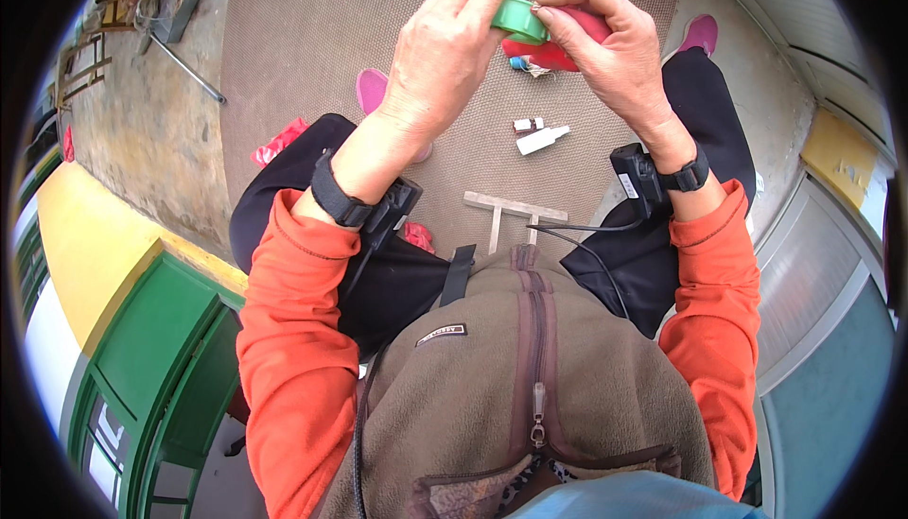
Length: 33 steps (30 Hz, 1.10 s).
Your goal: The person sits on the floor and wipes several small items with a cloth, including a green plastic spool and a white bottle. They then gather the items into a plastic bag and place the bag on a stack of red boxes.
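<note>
My left hand (447, 51) grips a green plastic ring-shaped piece (520, 20) by its left side, fingers mostly hidden behind it. At the ring's right edge, my right hand (610, 51) pinches something tiny between thumb and forefinger; it is too small to identify. Red cloth or plastic (553, 51) shows behind the ring and under my right hand; whether it is held by the other fingers is unclear. Below it on the mat lie a blue spool-like item (519, 63) and pale thread (540, 71).
On the woven mat (305, 37) lie a white nozzle bottle (543, 140), a small brown-and-white bottle (528, 125) and a wooden frame (516, 207). Red plastic (280, 142) lies by my left knee. A metal tube (188, 69) lies at the left. Cables (589, 227) run from the wrist devices.
</note>
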Available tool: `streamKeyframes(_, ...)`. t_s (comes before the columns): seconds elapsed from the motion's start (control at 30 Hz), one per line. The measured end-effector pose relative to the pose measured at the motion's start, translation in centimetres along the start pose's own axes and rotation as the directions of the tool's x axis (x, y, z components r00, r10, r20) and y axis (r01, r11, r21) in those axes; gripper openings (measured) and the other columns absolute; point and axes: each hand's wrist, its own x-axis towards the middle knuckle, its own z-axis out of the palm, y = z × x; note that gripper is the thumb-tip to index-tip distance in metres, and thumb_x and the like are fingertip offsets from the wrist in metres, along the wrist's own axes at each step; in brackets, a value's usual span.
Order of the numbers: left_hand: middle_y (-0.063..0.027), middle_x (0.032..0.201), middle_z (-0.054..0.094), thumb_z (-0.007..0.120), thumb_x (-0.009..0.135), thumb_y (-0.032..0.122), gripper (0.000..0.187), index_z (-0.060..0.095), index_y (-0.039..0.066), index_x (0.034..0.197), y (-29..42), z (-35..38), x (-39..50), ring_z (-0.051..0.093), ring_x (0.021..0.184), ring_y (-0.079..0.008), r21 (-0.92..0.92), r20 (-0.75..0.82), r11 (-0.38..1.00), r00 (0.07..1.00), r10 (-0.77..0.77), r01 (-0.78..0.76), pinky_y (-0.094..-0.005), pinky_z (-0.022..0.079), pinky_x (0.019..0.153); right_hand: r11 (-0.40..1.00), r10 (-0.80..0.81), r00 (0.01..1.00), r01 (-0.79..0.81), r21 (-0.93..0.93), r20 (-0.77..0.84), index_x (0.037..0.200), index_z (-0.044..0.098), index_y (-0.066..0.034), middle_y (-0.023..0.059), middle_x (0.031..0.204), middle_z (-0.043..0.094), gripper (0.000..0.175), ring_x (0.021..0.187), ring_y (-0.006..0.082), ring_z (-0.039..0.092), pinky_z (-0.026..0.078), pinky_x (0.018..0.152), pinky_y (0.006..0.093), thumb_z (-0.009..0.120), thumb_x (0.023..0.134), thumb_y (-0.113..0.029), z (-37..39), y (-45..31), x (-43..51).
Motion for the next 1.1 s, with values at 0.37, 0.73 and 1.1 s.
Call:
streamKeyframes(0.37, -0.0218, 0.147, 0.045, 0.031, 0.109, 0.043, 0.061, 0.032, -0.004, 0.150, 0.7, -0.4, 0.3, 0.047, 0.137, -0.0321, -0.752, 0.574, -0.498, 0.800, -0.173, 0.432, -0.0460, 0.036, 0.119, 0.610, -0.675, 0.734, 0.612, -0.503, 0.074, 0.101, 0.073, -0.0099, 0.0032, 0.099, 0.074, 0.033, 0.078, 0.0207, 0.069, 0.058, 0.072, 0.0311, 0.077, 0.069, -0.005, 0.6, 0.0, 0.2)
streamKeyframes(0.73, -0.0239, 0.152, 0.042, 0.025, 0.110, 0.041, 0.059, 0.037, -0.001, 0.149, 0.8, -0.5, 0.0, 0.042, 0.141, -0.0353, -0.710, 0.567, -0.592, 0.808, -0.160, 0.381, -0.0504, 0.035, 0.118, 0.674, -0.638, 0.764, 0.614, -0.411, 0.095, 0.103, 0.074, -0.0079, 0.0070, 0.105, 0.074, 0.029, 0.083, 0.0229, 0.070, 0.059, 0.073, 0.0318, 0.078, 0.074, -0.005, 1.6, -0.5, -0.9)
streamKeyframes(1.1, -0.0079, 0.133, 0.058, 0.027, 0.110, 0.049, 0.056, 0.051, 0.007, 0.138, 0.2, 1.3, -0.3, 0.055, 0.121, -0.0214, -0.788, 0.552, -0.444, 0.809, -0.204, 0.426, -0.0417, 0.046, 0.101, 0.953, -0.192, 0.965, 0.140, -0.267, -0.179, 0.108, 0.073, -0.0059, 0.0090, 0.107, 0.064, 0.023, 0.099, 0.0199, 0.065, 0.052, 0.089, 0.0299, 0.071, 0.086, -0.004, 1.8, -1.2, 0.6)
